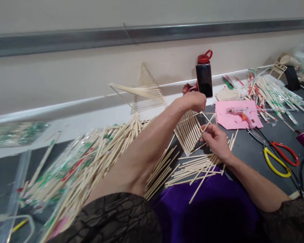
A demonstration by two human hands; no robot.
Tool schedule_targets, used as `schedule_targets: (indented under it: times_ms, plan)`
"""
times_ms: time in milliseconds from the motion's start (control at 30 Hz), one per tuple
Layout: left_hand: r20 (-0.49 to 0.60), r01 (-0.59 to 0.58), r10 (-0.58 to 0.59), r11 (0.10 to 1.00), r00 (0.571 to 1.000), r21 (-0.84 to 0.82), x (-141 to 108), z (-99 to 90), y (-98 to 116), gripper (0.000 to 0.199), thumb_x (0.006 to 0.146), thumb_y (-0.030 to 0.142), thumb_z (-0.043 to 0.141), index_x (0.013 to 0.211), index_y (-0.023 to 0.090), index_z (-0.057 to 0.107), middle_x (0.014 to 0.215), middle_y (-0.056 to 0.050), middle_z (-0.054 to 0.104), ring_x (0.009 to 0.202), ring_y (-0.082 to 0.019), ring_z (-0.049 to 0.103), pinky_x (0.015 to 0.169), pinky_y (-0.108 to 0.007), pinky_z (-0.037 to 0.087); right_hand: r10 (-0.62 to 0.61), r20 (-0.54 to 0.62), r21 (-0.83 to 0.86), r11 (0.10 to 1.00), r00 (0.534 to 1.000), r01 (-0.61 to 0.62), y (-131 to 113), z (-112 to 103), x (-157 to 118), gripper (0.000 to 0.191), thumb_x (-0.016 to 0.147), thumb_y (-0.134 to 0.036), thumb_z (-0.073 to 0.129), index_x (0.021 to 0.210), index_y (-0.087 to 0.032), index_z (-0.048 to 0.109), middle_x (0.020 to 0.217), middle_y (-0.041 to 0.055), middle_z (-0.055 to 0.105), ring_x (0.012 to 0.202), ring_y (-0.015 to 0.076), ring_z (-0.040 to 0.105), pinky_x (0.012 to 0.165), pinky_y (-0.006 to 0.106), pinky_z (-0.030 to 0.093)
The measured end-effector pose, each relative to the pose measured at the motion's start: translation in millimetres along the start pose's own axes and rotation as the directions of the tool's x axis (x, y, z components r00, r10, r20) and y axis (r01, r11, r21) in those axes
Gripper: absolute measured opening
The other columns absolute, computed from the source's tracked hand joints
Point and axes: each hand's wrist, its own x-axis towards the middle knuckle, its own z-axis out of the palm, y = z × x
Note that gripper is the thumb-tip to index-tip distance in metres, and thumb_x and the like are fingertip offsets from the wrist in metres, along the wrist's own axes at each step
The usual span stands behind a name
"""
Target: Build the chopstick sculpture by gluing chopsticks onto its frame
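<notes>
My left hand (195, 101) reaches across to the far side of a slatted frame of wooden chopsticks (188, 130). Its fingers are curled closed; what they hold, if anything, is hidden. My right hand (216, 140) pinches the right edge of that frame, where thin sticks cross between thumb and fingers. Loose chopsticks (197, 165) lie just below the frame, some overhanging the purple cloth on my lap (205, 194). Behind my left forearm, a twisted fan-shaped chopstick structure (144, 89) stands against the wall.
A pink glue gun (243, 114) rests on a pink sheet (223, 123) at right, with scissors (276, 157) nearer me. Behind stand a phone (204, 81) and a red-capped bottle (204, 59). Wrapped chopsticks (281, 94) lie at right, and a large pile (91, 168) at left.
</notes>
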Motion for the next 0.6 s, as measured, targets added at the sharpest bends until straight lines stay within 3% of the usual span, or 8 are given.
schedule_targets:
  times_ms: [67, 167, 267, 367, 467, 600]
  plan:
    - [-0.006, -0.048, 0.048, 0.97, 0.999, -0.239, -7, -5.9, -7, 0.022, 0.073, 0.018, 0.057, 0.086, 0.017, 0.074, 0.074, -0.005, 0.072, 0.081, -0.019, 0.067, 0.079, -0.03, 0.046, -0.005, 0.0, 0.002, 1.0, 1.0, 0.005, -1, 0, 0, 0.02, 0.077, -0.031, 0.061, 0.093, -0.02, 0.062, 0.083, -0.0001, 0.069, 0.06, 0.01, 0.064, 0.056, 0.023, 0.052]
    - [-0.123, -0.144, 0.088, 0.794, 0.989, -0.59, -23, -14.7, -16, 0.023, 0.08, 0.024, 0.055, 0.094, 0.02, 0.072, 0.07, -0.004, 0.069, 0.07, -0.016, 0.065, 0.071, -0.031, 0.048, -0.008, -0.003, -0.001, 1.0, 1.0, 0.008, -1, 0, 0, 0.019, 0.077, -0.031, 0.06, 0.092, -0.02, 0.062, 0.082, -0.0004, 0.069, 0.06, 0.0098, 0.064, 0.057, 0.023, 0.052]
    - [-0.265, -0.253, 0.095, 0.706, 0.96, -0.661, -33, -20.9, -23, 0.027, 0.08, 0.029, 0.061, 0.102, 0.021, 0.072, 0.075, -0.006, 0.071, 0.07, -0.017, 0.064, 0.071, -0.035, 0.048, -0.007, -0.005, 0.008, 1.0, 1.0, 0.007, -1, 0, 0, 0.019, 0.076, -0.031, 0.06, 0.092, -0.02, 0.062, 0.082, -0.0003, 0.069, 0.06, 0.0096, 0.064, 0.057, 0.023, 0.052]
    - [-0.251, -0.224, 0.102, 0.822, 0.963, -0.524, -29, -19.8, -24, 0.034, 0.072, 0.023, 0.067, 0.105, 0.021, 0.072, 0.089, -0.006, 0.074, 0.081, -0.019, 0.066, 0.077, -0.034, 0.048, 0.002, -0.013, 0.003, 1.0, 1.0, -0.002, 0, 0, 0, 0.02, 0.076, -0.03, 0.06, 0.093, -0.02, 0.062, 0.084, 0.0002, 0.069, 0.06, 0.0098, 0.064, 0.056, 0.023, 0.052]
    - [-0.108, -0.092, 0.074, 0.982, 0.991, -0.167, -16, -9.8, -17, 0.04, 0.063, 0.018, 0.071, 0.102, 0.02, 0.074, 0.103, -0.007, 0.074, 0.096, -0.023, 0.065, 0.083, -0.031, 0.046, -0.002, -0.011, -0.007, 1.0, 1.0, 0.002, 0, 0, 0, 0.019, 0.076, -0.029, 0.06, 0.092, -0.02, 0.062, 0.085, 0.0003, 0.069, 0.06, 0.0101, 0.065, 0.056, 0.023, 0.051]
    - [-0.01, 0.015, -0.014, 0.989, 1.0, 0.149, -1, 8.3, -2, 0.037, 0.062, 0.014, 0.069, 0.098, 0.017, 0.075, 0.1, -0.012, 0.074, 0.098, -0.027, 0.065, 0.082, -0.031, 0.046, -0.002, -0.005, -0.015, 1.0, 1.0, 0.002, -2, 0, -1, 0.018, 0.076, -0.029, 0.06, 0.092, -0.02, 0.061, 0.083, -0.0002, 0.069, 0.06, 0.0106, 0.065, 0.056, 0.023, 0.051]
